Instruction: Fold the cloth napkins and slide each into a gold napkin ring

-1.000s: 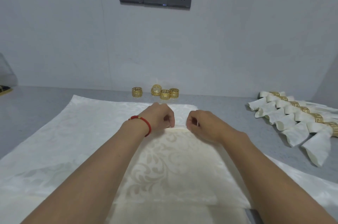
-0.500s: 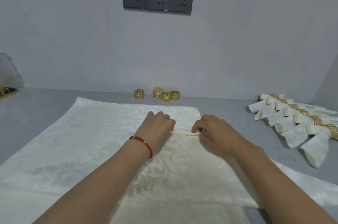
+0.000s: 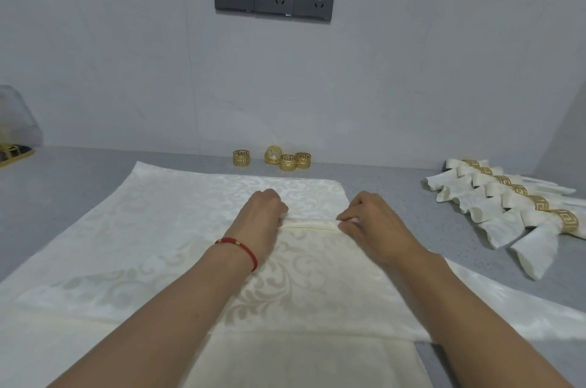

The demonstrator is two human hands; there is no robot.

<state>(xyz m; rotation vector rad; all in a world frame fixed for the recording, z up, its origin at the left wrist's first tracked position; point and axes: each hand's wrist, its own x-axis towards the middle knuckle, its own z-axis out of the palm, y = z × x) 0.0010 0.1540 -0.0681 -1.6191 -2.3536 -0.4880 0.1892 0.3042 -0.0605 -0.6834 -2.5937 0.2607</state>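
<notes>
Two hands, left point(image 3: 260, 216) and right point(image 3: 374, 222), fingers curled, each pinching the cream napkin's point(image 3: 310, 276) raised fold.

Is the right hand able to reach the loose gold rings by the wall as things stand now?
Probably yes, once it lets go. The right hand now pinches the napkin fold; only flat cloth and bare counter lie between it and the loose gold rings.

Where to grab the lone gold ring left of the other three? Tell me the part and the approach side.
Take the lone gold ring by its outer band, fingers coming from above. It stands upright on its rim, apart from the other rings, with open countertop on both sides, so a pinch across the band looks easiest.
</notes>
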